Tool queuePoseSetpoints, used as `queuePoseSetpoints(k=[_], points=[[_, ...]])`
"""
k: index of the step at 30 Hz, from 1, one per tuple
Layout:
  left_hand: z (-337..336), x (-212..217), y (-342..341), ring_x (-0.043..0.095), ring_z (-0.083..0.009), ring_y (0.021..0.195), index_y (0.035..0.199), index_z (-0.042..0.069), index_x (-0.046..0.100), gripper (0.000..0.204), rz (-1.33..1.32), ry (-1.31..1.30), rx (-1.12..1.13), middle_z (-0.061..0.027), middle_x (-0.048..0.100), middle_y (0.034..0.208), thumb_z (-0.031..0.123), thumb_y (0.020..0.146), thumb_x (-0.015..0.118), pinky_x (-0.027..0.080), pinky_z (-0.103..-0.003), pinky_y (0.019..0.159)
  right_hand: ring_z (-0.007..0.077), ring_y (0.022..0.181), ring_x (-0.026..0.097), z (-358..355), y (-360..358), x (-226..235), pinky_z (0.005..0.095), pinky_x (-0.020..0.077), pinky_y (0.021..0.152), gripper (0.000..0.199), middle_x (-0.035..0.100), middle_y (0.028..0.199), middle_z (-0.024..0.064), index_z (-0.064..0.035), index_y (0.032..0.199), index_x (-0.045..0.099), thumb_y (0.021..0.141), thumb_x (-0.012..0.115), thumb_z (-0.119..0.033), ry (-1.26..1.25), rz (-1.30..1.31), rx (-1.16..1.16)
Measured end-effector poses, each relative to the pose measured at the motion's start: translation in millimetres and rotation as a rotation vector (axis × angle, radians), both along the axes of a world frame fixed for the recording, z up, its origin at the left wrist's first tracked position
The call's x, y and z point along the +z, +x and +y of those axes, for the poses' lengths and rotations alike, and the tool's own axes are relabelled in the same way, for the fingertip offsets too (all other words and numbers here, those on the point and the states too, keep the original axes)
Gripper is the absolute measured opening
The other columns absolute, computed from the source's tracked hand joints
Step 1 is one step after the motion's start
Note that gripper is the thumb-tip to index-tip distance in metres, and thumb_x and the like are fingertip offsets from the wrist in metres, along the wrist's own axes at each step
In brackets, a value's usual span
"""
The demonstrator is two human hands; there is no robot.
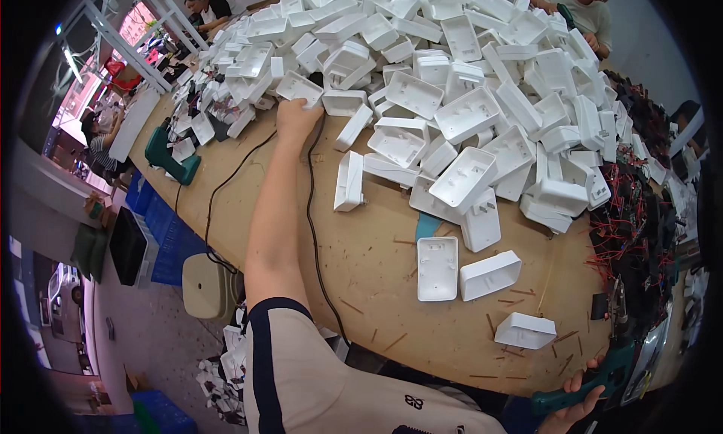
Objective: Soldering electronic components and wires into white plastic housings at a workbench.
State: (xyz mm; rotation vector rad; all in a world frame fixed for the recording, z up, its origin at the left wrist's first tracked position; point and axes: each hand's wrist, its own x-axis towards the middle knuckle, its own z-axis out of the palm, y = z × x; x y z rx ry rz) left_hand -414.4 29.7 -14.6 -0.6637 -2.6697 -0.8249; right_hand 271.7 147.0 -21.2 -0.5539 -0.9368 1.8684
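Observation:
My left arm stretches across the table to the near left edge of a big heap of white plastic casings (471,114). There my left hand (298,119) is closed at the rim of a white casing (300,89), its fingertips partly hidden. A black cord (311,200) runs beside that hand toward the table's near edge. At the lower right, my right hand (576,404) wraps round the handle of a green pistol-grip tool (584,392). The tool's slim tip points away from me, beside a pile of black parts with red wires (633,223).
Loose casings (437,268) lie on the wooden table (376,283) among thin brown sticks. A second green tool (169,159) stands on the left. Beyond the left edge are a beige stool (205,285) and blue crates (172,242). Other people (580,12) work across the table.

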Motion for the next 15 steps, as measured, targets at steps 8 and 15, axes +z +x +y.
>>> queuePoseSetpoints(k=[8,15], points=[[-10.5,29.0,49.7,0.061,-0.0218,0.076,0.096,-0.004,0.061,0.052,0.108,0.148,-0.028,-0.0192,0.062,0.084,0.035,0.061,0.063,0.045,-0.029,0.07,0.012,0.065,0.045,4.9,1.2,1.0,0.0231,0.0451,0.055,0.055,0.041,0.116,0.0119,0.0002,0.128,0.017,0.088,0.046,-0.025,0.021,0.074,0.085],[70.0,83.0,166.8,0.06,-0.0146,0.071,0.099,-0.004,0.059,0.05,-0.207,0.517,-0.584,-0.0143,0.062,0.082,0.032,0.064,0.067,0.046,-0.024,0.062,0.0118,0.064,0.043,9.0,26.6,-5.4,0.0224,0.0443,0.056,0.054,0.04,0.118,0.0123,0.0015,0.127,0.017,0.089,0.045,-0.025,0.027,0.048,0.056]])
